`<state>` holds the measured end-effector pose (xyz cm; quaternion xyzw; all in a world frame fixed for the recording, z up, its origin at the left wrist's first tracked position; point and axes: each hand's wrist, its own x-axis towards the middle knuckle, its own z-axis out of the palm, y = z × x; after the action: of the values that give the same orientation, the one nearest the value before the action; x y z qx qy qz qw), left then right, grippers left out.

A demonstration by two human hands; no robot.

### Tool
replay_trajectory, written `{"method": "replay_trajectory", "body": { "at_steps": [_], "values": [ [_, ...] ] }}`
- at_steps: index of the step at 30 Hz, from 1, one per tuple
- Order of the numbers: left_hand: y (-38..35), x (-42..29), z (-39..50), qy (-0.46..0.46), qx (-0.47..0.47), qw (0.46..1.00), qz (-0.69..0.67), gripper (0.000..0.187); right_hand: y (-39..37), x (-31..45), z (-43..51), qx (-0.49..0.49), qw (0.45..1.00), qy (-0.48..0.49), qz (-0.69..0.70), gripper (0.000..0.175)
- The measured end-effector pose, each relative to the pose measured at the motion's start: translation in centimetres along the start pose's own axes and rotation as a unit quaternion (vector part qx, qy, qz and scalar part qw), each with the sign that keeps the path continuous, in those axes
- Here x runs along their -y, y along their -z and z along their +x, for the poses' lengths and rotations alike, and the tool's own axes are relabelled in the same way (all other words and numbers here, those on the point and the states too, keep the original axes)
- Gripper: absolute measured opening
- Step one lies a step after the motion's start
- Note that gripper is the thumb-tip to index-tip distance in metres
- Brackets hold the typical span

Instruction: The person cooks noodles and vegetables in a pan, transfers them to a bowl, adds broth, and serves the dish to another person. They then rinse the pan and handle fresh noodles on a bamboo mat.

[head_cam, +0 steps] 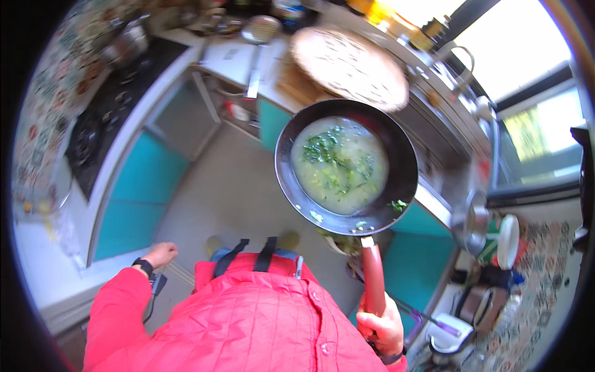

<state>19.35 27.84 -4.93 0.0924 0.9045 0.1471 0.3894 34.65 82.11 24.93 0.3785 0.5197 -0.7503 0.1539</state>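
My right hand (383, 325) grips the red-brown handle (373, 274) of a dark frying pan (402, 162), held up over the floor in front of my body. Cloudy pale liquid with chopped green leaves (325, 144) lies in the pan. A few leaf bits stick to its inner wall near the handle side. My left hand (161, 254) hangs at my left side beside the counter edge, its fingers curled with nothing seen in them. A black watch is on that wrist.
A black gas hob (125, 104) with a metal pot (128, 44) runs along the left counter. Beyond the pan are a large round tray (351, 65) and a strainer (261, 30). A faucet (465, 60) stands by the window. At right are a metal bowl (469, 221) and a white tub (509, 242).
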Motion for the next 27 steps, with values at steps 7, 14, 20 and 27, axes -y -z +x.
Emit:
{"method": "replay_trajectory", "body": {
  "at_steps": [7, 14, 20, 27],
  "values": [
    [-3.4, 13.2, -11.8, 0.101, -0.067, 0.984, -0.128, 0.024, -19.0, 0.4, 0.5, 0.123, 0.988, 0.039, -0.087, 0.023],
    [-11.7, 25.5, -21.5, 0.230, -0.088, 0.958, -0.145, 0.023, -35.7, -2.2, 7.7, 0.320, 0.932, 0.032, -0.166, 0.028],
    [-20.9, 28.3, -25.1, 0.260, -0.130, 0.923, -0.254, 0.018, -50.3, -1.4, 14.8, 0.421, 0.875, -0.032, -0.237, 0.022],
    [-26.2, 22.8, -22.2, 0.318, -0.234, 0.845, -0.361, 0.021, -64.7, -0.3, 23.5, 0.532, 0.803, -0.059, -0.262, 0.021]
  ]
}}
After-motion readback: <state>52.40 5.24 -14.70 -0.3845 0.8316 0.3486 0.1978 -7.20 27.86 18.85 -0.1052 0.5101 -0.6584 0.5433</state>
